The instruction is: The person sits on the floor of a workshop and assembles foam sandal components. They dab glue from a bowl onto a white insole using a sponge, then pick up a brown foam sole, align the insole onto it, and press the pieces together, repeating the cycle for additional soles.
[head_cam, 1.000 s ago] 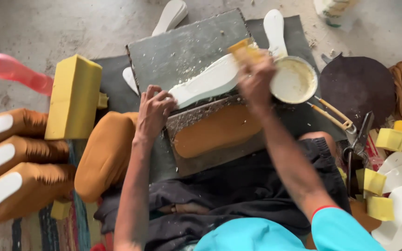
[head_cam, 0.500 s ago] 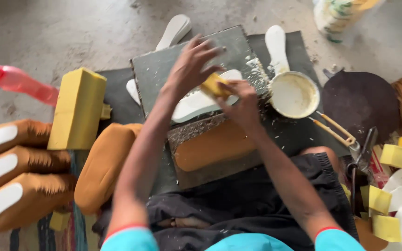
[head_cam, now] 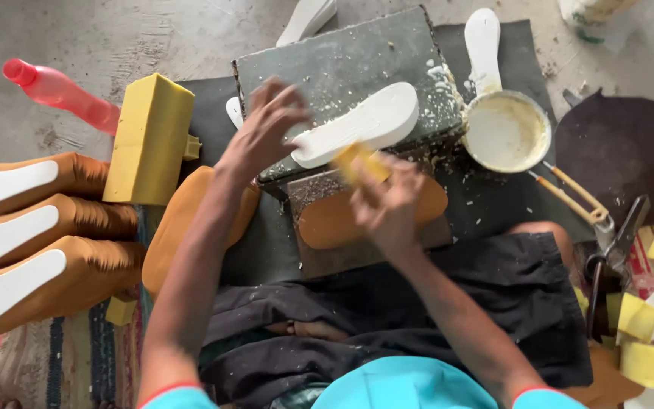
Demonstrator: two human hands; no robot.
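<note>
A: Where the far left edge begins, three tan soles with white faces (head_cam: 17, 235) lie stacked. Above them, one red bottle (head_cam: 62, 95); just beside it, one tall yellow foam block (head_cam: 149, 140).

B: And the hands?

A: Left hand (head_cam: 266, 129) presses fingers spread on the heel end of one white insole (head_cam: 361, 125), which lies on the dark slab (head_cam: 342, 60), the work surface. No closed grip there, just flat pressure. Right hand (head_cam: 387, 204) has its grip clenched on a small yellow sponge piece (head_cam: 361, 163), touching the insole's near edge.

B: Further right?

A: One pan of white paste (head_cam: 507, 130), one more white insole (head_cam: 482, 38) beyond it, one dark round mat (head_cam: 622, 148). Yellow foam cubes (head_cam: 645, 318) at the far right; at least four, count unsure.

B: Change since half a second ago?

A: Left hand has drawn back from the slab's middle to the heel end. Sponge has moved from the insole's top toward its near edge.
</note>
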